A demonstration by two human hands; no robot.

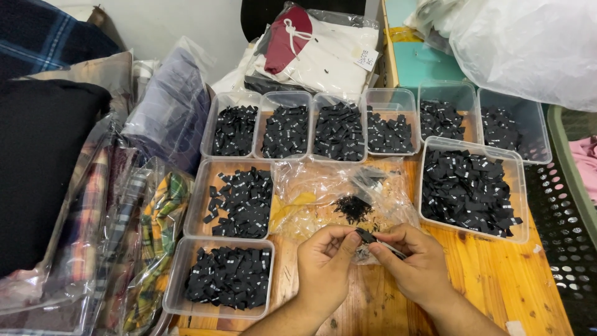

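**Both hands pinching one small black label over the wooden table**

Left hand [324, 264]: fingers curled in, thumb and forefinger pressed onto the left end of a small black fabric label [365, 236]. Right hand [415, 261]: thumb and forefinger pinch the same label from the right side, other fingers folded under. A thin pale strip runs from the label under the right fingers; can't tell what it is. Label sits between the two hands, lifted just above the wooden table [491, 280], near its front-centre.

Directly behind the hands: crumpled clear plastic bag [323, 199] lying flat, with a small loose heap of black labels [353, 206] on it.

Around it, clear plastic tubs of the same black labels:
- row of six tubs [287, 99] along the back
- large tub [519, 186] at right, just beside the bag
- two tubs at left, one [198, 199] behind, one [177, 280] in front, touching each other

Far left: bagged plaid fabric [158, 230] and a dark bundle [43, 168]. Behind the back row: bagged white garment with a maroon part [323, 50]. Right edge: black perforated basket [563, 236].
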